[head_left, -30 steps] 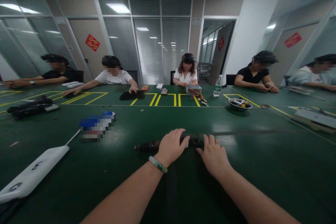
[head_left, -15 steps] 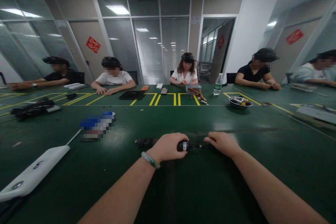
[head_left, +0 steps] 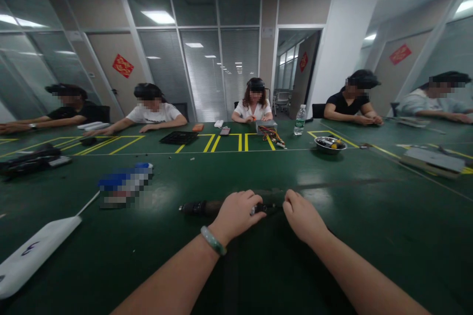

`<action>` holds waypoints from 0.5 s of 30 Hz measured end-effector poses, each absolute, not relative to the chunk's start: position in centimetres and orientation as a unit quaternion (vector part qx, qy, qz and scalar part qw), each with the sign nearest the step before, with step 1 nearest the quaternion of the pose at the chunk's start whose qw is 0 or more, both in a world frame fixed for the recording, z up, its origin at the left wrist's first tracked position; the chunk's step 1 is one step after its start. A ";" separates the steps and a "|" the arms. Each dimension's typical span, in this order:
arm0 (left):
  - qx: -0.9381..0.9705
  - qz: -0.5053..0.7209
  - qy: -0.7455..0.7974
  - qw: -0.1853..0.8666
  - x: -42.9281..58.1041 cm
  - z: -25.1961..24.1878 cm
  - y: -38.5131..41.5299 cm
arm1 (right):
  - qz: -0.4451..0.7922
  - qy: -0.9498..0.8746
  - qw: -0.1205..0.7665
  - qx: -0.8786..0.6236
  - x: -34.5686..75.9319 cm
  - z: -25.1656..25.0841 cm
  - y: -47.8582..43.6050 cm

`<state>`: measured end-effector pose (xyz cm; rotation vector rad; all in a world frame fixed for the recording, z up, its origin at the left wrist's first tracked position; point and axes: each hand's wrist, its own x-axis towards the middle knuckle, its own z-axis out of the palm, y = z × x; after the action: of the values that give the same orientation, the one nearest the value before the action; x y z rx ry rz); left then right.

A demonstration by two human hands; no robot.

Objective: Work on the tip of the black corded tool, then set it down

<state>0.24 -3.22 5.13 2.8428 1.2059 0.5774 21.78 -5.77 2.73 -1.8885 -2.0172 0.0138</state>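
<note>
A dark electric screwdriver [head_left: 209, 208] lies sideways on the green table, its bit end to the left. My left hand [head_left: 238, 211], with a jade-coloured bangle at the wrist, is wrapped round the tool's body and hides its middle. From the tool's rear end a black cable [head_left: 273, 208] runs toward my right hand [head_left: 301, 214]. The fingers of that hand are pinched together on the cable, close to the tool's rear. My right fingers cover the cable's detail there.
A white power bank [head_left: 39, 251] and a blurred-out blue-and-white item lie left. Farther off are a metal bowl [head_left: 330, 145] of small parts, a water bottle [head_left: 300, 120], a metal box with coloured wires [head_left: 266, 127] and a black panel [head_left: 179, 137]. Several people sit across the table.
My right hand has come nearer the screwdriver's rear, along the cable. My left hand keeps its grip. The view has shifted slightly, and one person opposite has stretched an arm sideways.
</note>
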 end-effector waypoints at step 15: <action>0.902 0.190 0.388 0.004 0.2 5.1 -3.5 | 0.004 -0.735 0.258 -0.627 23.9 3.3 -0.5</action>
<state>0.19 -3.51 5.14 2.8251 1.2164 0.5947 23.86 -0.49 3.35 -1.7008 -1.9929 0.0112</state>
